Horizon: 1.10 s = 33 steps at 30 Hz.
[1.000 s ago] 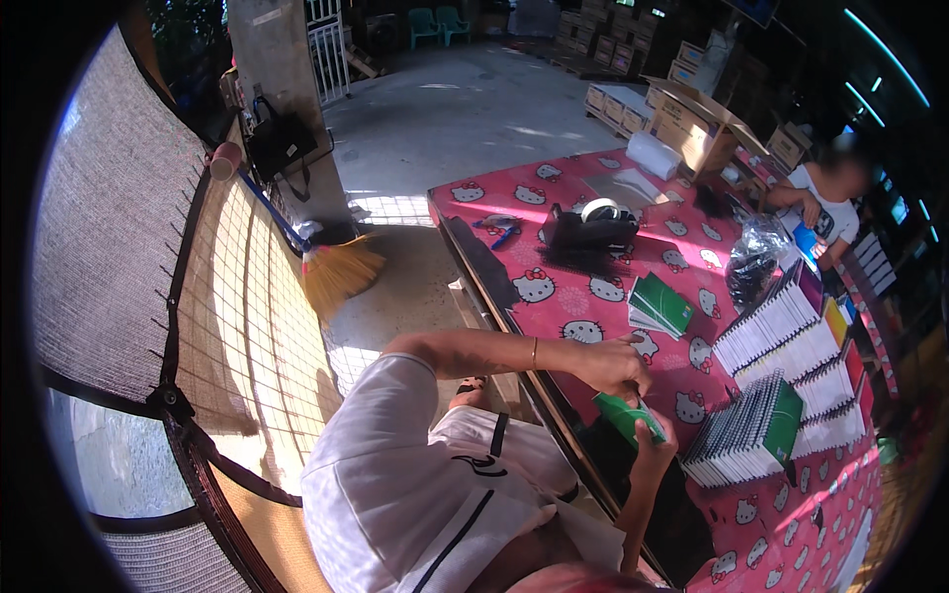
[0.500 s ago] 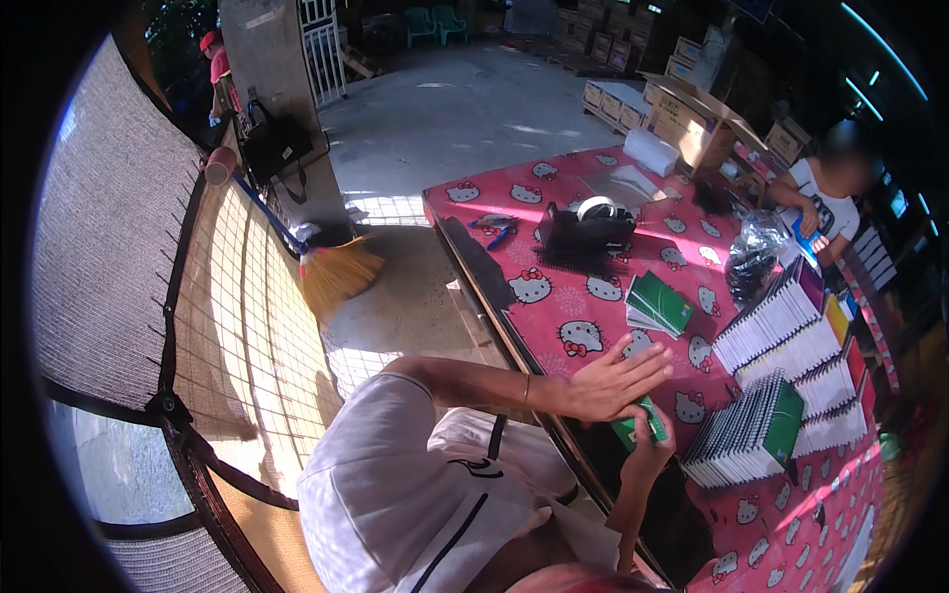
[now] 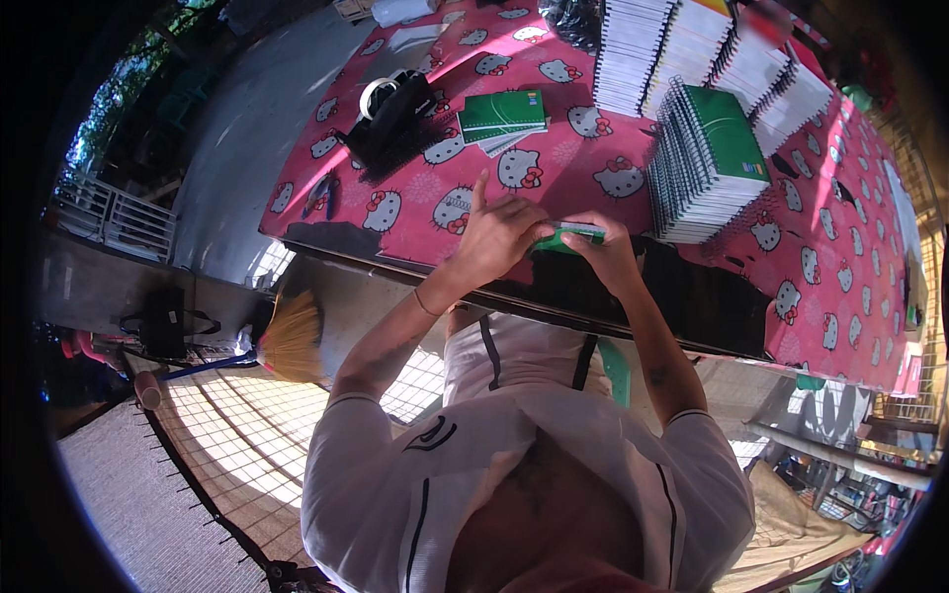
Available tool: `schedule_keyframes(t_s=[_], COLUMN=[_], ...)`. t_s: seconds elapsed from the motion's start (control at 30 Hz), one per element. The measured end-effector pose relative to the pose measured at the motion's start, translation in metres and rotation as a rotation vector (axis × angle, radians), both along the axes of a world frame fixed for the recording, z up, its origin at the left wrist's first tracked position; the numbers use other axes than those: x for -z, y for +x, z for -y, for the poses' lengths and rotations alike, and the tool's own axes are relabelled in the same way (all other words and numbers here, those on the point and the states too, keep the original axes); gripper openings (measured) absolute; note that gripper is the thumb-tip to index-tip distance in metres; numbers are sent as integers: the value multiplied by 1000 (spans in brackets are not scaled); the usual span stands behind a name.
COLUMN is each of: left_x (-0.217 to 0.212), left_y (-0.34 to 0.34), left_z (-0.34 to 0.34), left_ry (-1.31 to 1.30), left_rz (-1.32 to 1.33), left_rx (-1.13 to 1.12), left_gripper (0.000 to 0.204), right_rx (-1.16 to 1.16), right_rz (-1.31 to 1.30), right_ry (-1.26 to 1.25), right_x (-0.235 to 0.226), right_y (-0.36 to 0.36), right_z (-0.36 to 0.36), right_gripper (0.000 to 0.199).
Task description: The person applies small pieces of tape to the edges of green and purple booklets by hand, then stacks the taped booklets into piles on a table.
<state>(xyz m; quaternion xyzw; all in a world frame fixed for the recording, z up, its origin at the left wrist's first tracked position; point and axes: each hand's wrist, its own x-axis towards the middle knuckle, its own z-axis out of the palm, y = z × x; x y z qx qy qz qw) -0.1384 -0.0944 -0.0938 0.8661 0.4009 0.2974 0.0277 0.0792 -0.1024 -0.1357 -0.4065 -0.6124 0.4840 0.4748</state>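
At the near edge of the table I hold a small green notebook [image 3: 565, 240], seen nearly edge-on. My right hand [image 3: 611, 259] grips its right end, thumb on the near side. My left hand [image 3: 502, 235] has curled fingers meeting at the notebook's left end, with the index finger raised; its exact grip is partly hidden. Beyond them lies a small pile of green notebooks [image 3: 502, 111]. To the right stands a row of spiral-bound notebooks [image 3: 707, 163] with a green cover at its end.
A black tape dispenser [image 3: 390, 119] with a roll of tape and a pair of pliers [image 3: 320, 196] lie on the pink patterned tablecloth [image 3: 563, 158] at left. White-paged spiral-bound stacks [image 3: 638, 49] stand at the far right. A broom [image 3: 292, 341] is beside the table at left.
The view has swung to the right and down. My left hand, spread flat above the notebook before, now has its fingers curled at its end. My right hand keeps hold of it.
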Motion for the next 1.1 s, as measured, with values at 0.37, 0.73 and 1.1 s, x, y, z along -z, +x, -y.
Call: schedule_keyframes(t_s=[0.37, 0.73, 1.1], left_x=[1, -2, -2], left_y=[-4, -19, -22], left_z=[5, 10, 11], left_ry=[52, -22, -64], left_rz=[44, 76, 88], left_rx=[-79, -1, -38], left_gripper=[23, 20, 27], right_rx=[-89, 32, 56], right_rz=[5, 58, 634], right_ry=[-13, 126, 661], right_x=[7, -13, -26], right_y=[1, -2, -21], right_z=[0, 3, -5], right_gripper=[26, 36, 22])
